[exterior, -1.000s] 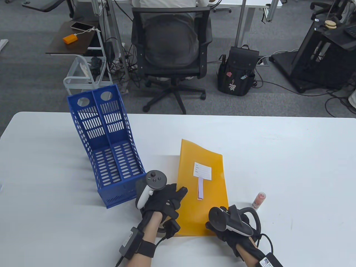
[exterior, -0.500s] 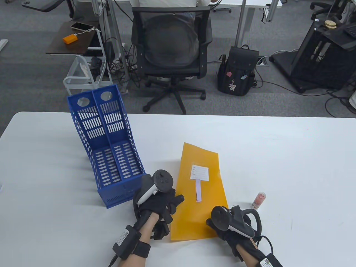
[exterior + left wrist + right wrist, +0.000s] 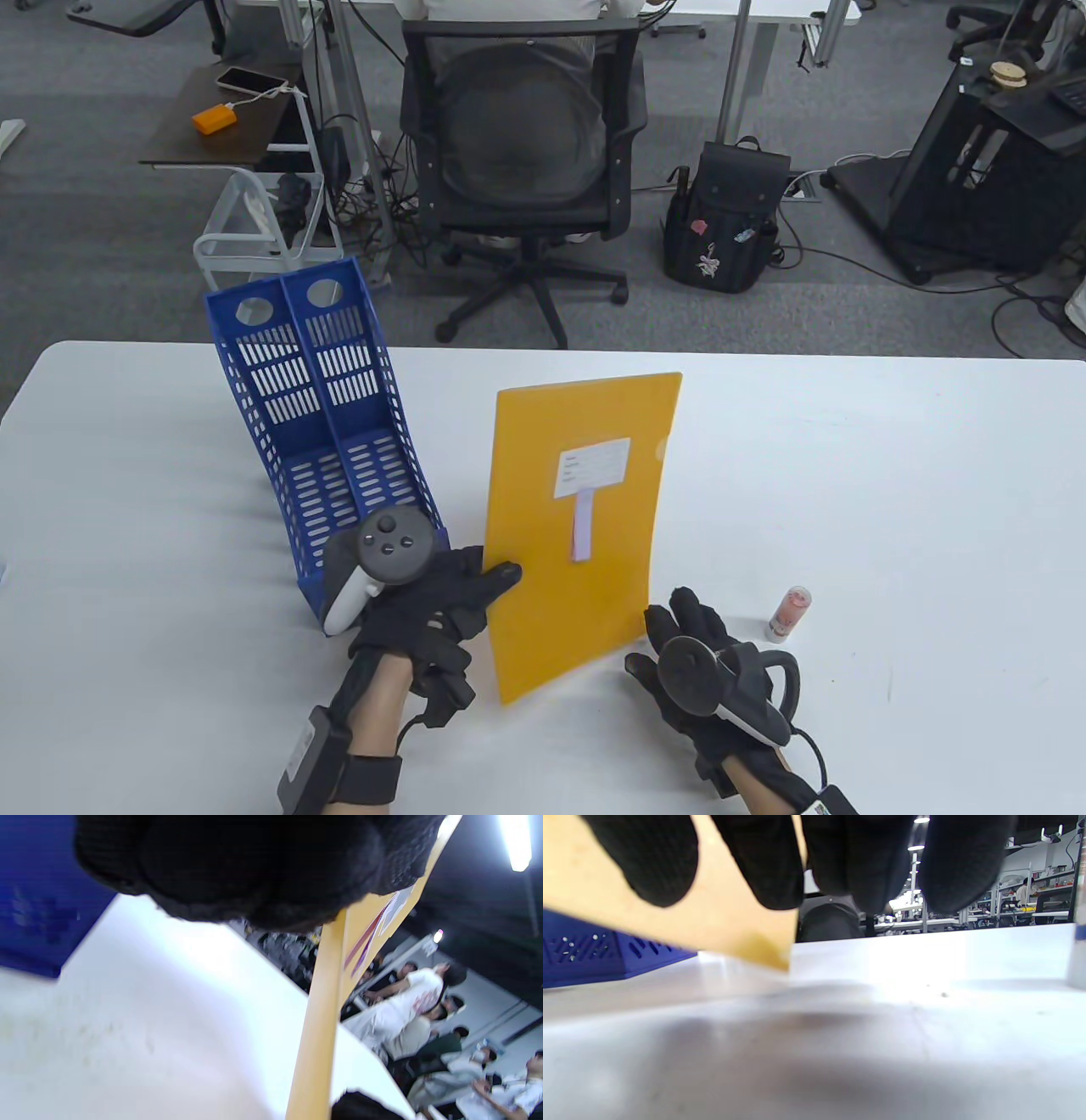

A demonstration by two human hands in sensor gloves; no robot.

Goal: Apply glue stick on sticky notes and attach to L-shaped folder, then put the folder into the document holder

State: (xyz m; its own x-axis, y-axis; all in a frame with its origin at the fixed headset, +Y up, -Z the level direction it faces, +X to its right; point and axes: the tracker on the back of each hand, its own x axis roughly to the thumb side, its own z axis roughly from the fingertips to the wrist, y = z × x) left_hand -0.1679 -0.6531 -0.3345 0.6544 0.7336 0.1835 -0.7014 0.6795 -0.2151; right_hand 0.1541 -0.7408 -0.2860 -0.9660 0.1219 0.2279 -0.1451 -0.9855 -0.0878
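White table; yellow folder raised, white label attached.

We're in an open-plan office that doubles as a lab. Grey carpet runs under a white table, and a black mesh office chair on castors sits behind it with a person seated at the next desk. Cables trail across the floor, a backpack leans by a desk leg, a phone charges on a side table. The wrist views catch ceiling strip lights, more desks and several people.
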